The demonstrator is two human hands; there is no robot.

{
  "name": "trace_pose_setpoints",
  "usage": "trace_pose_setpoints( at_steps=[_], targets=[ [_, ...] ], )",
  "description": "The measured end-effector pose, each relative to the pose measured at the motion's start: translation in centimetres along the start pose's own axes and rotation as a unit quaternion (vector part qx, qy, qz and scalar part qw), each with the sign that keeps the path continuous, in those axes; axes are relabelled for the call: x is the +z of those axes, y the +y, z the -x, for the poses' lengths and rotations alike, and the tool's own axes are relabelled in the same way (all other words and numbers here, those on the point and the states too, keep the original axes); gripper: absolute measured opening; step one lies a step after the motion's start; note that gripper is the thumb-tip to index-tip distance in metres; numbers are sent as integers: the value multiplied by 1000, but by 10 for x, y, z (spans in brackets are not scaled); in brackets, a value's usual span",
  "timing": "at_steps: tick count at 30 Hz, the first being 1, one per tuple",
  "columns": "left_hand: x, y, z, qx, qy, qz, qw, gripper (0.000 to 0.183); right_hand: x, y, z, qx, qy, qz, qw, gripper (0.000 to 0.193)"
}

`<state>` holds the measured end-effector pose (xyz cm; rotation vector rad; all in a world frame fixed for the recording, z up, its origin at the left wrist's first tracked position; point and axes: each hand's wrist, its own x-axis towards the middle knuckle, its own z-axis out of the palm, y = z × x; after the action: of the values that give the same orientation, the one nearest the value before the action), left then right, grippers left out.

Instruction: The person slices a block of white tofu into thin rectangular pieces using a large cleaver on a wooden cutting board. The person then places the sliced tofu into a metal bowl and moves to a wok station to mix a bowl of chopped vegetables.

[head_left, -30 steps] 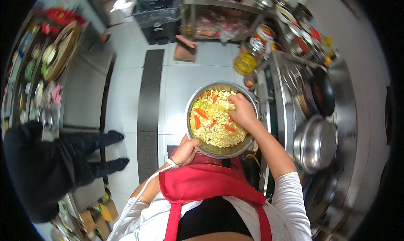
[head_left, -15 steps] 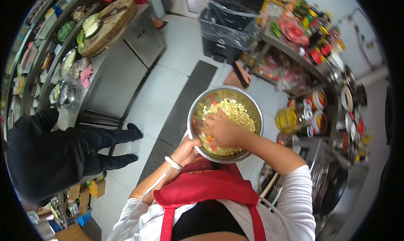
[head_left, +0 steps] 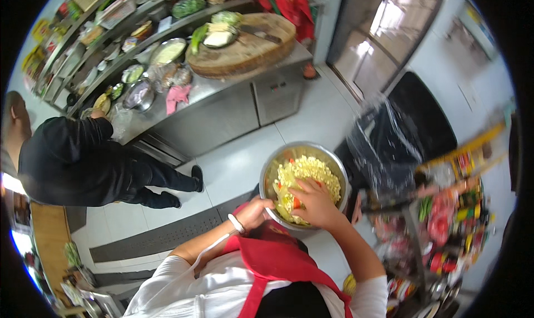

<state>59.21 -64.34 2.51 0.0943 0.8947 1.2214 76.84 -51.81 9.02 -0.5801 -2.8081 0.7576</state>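
Note:
In front of my red apron I have a steel mixing bowl [head_left: 267,170] full of yellow pieces that look like bean sprouts [head_left: 322,170], with a few orange-red pieces [head_left: 296,203] among them. My left hand [head_left: 257,211] is closed on the bowl's near left rim, its thumb over the edge. Inside the bowl, my right hand [head_left: 312,200] rests palm down on the food, fingers apart and bent a little. An orange-red piece shows between its thumb and fingers; the undersides of the fingertips are hidden.
A person in dark clothes [head_left: 83,157] stands at the steel counter [head_left: 206,129] on the left. On it are a round wooden chopping board [head_left: 250,56], a knife [head_left: 261,34] and a pink cloth [head_left: 177,97]. A lined black bin [head_left: 389,145] and a loaded shelf stand right.
My view has swung left, bringing the counter and doorway further into sight. The bowl has turned with me. My right hand has shifted to the bowl's near right part, its fingers more spread.

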Motion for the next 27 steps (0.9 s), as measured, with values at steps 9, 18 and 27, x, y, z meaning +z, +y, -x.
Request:
trace_pose_setpoints(
  at_steps=[9,18,27],
  targets=[
    [25,160,-211,51,-5,-55,997,53,-109,161,-199,41,214,-102,971,11],
    [154,314,-408,-10,-23,-6,1000,45,-253,355,-317,109,204,-124,965,22],
    [269,424,-672,-26,25,-10,999,49,-405,700,-441,193,381,-384,818,27]
  ],
)
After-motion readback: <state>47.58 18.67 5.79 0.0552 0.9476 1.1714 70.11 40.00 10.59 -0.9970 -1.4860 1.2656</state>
